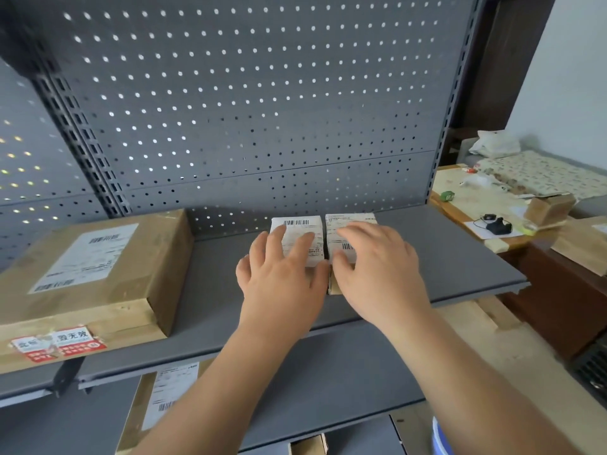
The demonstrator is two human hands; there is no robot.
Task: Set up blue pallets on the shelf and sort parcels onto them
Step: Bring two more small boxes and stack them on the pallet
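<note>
Two small parcels with white shipping labels lie side by side on the grey metal shelf (443, 257). My left hand (282, 274) rests flat on the left small parcel (295, 224), fingers spread. On the right small parcel (348, 221) my right hand (377, 264) lies the same way. A large brown cardboard parcel (98, 270) with a white label and red stickers sits at the shelf's left. No blue pallet shows under the parcels; a blue rim (438, 435) peeks in at the bottom right.
A grey pegboard back panel (262, 110) rises behind the shelf. On a lower shelf lies another labelled parcel (164, 399). To the right stands a wooden table (460, 205) with boxes, a black cable and small items.
</note>
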